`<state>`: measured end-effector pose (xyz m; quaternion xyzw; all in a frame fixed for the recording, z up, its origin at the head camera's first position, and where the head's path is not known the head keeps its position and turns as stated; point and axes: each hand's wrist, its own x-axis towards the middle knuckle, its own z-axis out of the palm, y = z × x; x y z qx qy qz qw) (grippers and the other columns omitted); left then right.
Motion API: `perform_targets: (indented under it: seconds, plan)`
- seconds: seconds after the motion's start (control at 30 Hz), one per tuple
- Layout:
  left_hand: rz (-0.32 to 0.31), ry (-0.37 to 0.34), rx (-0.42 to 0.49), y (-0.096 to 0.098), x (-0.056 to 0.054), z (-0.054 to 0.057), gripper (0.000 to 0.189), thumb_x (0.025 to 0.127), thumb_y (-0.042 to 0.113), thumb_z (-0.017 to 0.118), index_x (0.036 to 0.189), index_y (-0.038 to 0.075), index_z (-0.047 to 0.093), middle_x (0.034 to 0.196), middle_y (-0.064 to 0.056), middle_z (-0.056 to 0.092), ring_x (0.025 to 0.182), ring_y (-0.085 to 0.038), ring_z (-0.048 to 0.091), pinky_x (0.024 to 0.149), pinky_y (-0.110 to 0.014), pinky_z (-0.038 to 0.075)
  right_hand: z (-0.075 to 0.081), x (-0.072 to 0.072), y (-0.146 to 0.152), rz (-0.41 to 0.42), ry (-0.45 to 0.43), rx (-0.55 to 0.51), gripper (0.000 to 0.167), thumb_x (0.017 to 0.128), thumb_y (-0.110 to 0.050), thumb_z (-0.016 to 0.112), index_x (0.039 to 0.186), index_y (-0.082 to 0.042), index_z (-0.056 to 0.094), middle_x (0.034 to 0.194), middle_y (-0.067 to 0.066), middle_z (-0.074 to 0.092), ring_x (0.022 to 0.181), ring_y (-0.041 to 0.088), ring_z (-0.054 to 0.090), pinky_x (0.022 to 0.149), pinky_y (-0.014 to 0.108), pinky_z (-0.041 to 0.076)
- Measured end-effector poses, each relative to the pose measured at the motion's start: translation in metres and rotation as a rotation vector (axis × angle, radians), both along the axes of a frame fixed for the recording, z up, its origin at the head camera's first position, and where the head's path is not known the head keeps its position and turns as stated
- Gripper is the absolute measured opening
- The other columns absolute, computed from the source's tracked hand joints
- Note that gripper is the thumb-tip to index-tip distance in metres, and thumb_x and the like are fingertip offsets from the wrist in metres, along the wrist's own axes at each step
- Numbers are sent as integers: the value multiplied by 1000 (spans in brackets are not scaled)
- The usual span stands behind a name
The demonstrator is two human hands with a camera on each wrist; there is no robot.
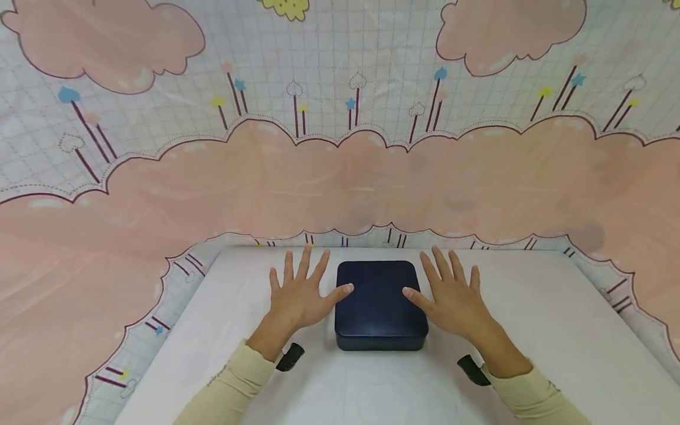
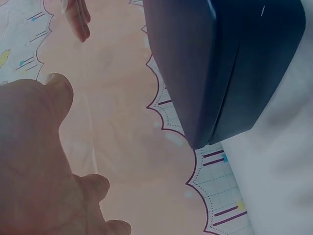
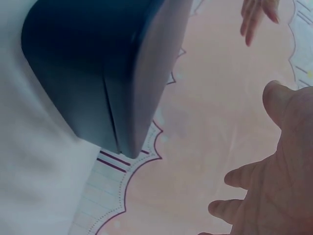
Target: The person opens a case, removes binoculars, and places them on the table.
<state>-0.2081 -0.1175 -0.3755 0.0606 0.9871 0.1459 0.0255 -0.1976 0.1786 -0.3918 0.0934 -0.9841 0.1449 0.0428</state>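
A dark navy box (image 1: 378, 307) with rounded corners lies on the white table, a thin seam running round its side in both wrist views. To its left, my left hand (image 1: 301, 298) is held with fingers spread, the thumb overlapping the box's left edge in the head view. My right hand (image 1: 455, 301) mirrors it on the other side, thumb over the right edge. From the left wrist view, a gap shows between my palm and the box (image 2: 230, 63); the right wrist view shows the same beside the box (image 3: 102, 73). Neither hand holds anything.
The white table (image 1: 531, 307) extends on both sides of the box. Behind and around it hangs a pink and white patterned cloth (image 1: 345, 183) with clouds. A dark strap-like piece (image 1: 290, 357) sits at my left wrist, another (image 1: 473, 370) at my right.
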Motion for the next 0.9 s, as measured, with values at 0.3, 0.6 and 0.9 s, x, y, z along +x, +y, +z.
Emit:
perform_targets:
  seconds: [0.3, 0.6, 0.9]
  plan:
    - [2, 20, 11, 2, 1, -12, 94, 93, 83, 44, 168, 34, 16, 178, -7, -4, 163, -44, -9, 125, -74, -4, -9, 0, -1, 3, -12, -17, 92, 100, -69, 49, 167, -12, 21, 176, 20, 10, 160, 52, 4, 118, 83, -4]
    - [-2, 21, 14, 6, 5, -27, 95, 92, 82, 46, 168, 30, 20, 178, -11, 4, 163, -47, -5, 126, -74, 1, -25, 2, 1, -9, -21, -23, 92, 100, -67, 52, 167, -11, 23, 175, 21, 12, 160, 52, 5, 117, 84, -2]
    - [33, 6, 38, 8, 2, -41, 99, 91, 84, 45, 168, 28, 18, 178, -12, 4, 163, -46, -5, 126, -73, -1, -31, 4, 4, 4, -64, -74, 93, 100, -69, 49, 167, -9, 22, 175, 22, 12, 160, 52, 6, 117, 84, 1]
